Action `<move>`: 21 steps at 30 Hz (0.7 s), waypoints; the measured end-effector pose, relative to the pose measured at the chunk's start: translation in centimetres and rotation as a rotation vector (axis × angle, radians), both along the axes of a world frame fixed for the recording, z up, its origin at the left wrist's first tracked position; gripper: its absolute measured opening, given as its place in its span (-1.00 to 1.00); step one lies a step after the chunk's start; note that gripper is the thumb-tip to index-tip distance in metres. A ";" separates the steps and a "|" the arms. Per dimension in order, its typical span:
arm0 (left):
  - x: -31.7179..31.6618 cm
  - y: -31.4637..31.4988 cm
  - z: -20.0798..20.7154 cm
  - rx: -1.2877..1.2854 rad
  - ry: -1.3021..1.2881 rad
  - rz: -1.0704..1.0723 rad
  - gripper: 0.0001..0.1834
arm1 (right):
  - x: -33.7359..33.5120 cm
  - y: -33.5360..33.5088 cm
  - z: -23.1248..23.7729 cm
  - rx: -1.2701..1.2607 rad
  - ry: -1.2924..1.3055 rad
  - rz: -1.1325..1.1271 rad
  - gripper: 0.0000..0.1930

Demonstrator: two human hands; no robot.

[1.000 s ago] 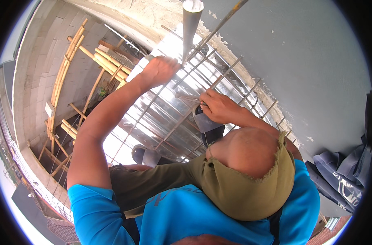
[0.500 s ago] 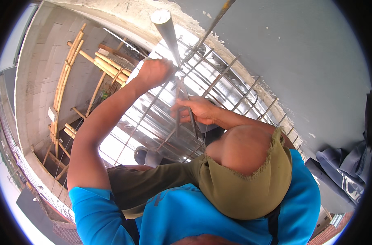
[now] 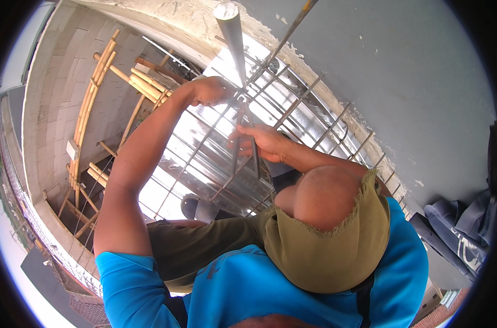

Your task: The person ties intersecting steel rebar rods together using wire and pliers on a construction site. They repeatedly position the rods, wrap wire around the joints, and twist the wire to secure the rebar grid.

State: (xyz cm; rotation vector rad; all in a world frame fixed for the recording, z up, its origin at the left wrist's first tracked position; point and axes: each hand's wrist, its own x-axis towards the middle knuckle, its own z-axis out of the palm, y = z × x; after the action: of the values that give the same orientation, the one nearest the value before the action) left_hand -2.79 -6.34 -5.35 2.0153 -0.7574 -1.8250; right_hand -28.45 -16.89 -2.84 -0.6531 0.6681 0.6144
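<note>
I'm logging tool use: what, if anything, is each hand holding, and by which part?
The right hand holds metal pincers by the handles; whether the left hand grips anything cannot be told.

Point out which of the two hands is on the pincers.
The right hand: its fingers are around the handles of the pincers. The left hand is instead at the steel bars, by the grey pole's lower end.

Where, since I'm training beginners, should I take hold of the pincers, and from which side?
Likely the pincers by both long handles, coming from the right: these spread apart toward the wearer, while the working end points away, near the left hand.
</note>
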 end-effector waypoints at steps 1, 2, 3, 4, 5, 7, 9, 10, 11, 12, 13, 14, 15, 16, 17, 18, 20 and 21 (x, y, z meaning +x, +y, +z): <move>0.1 -0.3 0.3 -0.028 -0.014 -0.065 -0.53 | -0.2 -0.1 -0.1 -0.002 0.000 -0.005 -0.57; 0.1 -0.1 0.3 -0.052 -0.030 -0.122 -0.52 | -0.2 0.0 0.0 0.001 -0.002 -0.002 -0.57; 0.4 -0.1 0.0 0.019 0.005 -0.061 -0.51 | -0.1 0.1 0.1 -0.003 -0.002 0.001 -0.57; 0.8 -0.3 -0.3 0.088 0.041 0.000 -0.49 | 0.0 0.1 0.1 -0.008 -0.002 0.003 -0.57; 0.9 -0.6 -0.3 0.156 0.078 0.057 -0.48 | 0.0 0.1 0.2 -0.014 0.000 0.000 -0.57; 0.8 -0.5 -0.3 0.121 0.077 0.036 -0.50 | 0.3 0.2 0.3 -0.009 -0.015 0.001 -0.57; 0.5 -0.8 0.3 0.076 0.107 0.032 -0.53 | 0.4 0.1 0.1 0.005 -0.026 -0.011 -0.58; 0.4 -0.9 0.6 0.050 0.138 0.043 -0.55 | 0.5 0.0 0.0 0.016 -0.030 -0.019 -0.59; 0.3 -0.9 0.7 0.026 0.167 0.057 -0.57 | 0.6 0.0 -0.2 0.031 -0.035 -0.024 -0.59; 0.3 -1.0 0.8 0.035 0.181 0.080 -0.59 | 0.6 0.1 -0.4 0.036 -0.032 -0.019 -0.61; 0.3 -1.2 0.8 0.043 0.195 0.102 -0.61 | 0.6 0.0 -0.5 0.041 -0.029 -0.014 -0.63; 0.3 -1.4 1.1 0.052 0.209 0.126 -0.64 | 0.7 0.0 -0.6 0.046 -0.025 -0.008 -0.65; 0.4 -1.7 1.4 0.079 0.194 0.103 -0.67 | 0.8 0.0 -0.6 0.040 -0.020 -0.005 -0.65; 0.6 -2.0 1.7 0.106 0.179 0.080 -0.71 | 0.8 0.1 -0.6 0.033 -0.016 -0.002 -0.65; 0.8 -2.3 1.9 0.135 0.165 0.055 -0.74 | 0.6 0.2 -0.7 0.029 -0.010 -0.002 -0.65; 0.8 -2.4 1.9 0.126 0.188 0.054 -0.75 | 0.6 0.2 -0.9 0.040 -0.011 -0.001 -0.64; 1.0 -2.5 1.5 0.110 0.233 0.051 -0.75 | 0.6 0.4 -1.1 0.064 -0.011 0.000 -0.63; 1.0 -2.4 1.2 0.096 0.242 0.055 -0.72 | 0.6 0.4 -1.1 0.065 -0.009 -0.003 -0.63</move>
State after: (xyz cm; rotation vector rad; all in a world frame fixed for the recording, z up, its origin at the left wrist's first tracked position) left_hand -1.80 -8.71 -4.16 1.8050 -0.5496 -2.0594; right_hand -27.81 -16.44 -3.98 -0.5942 0.6383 0.6272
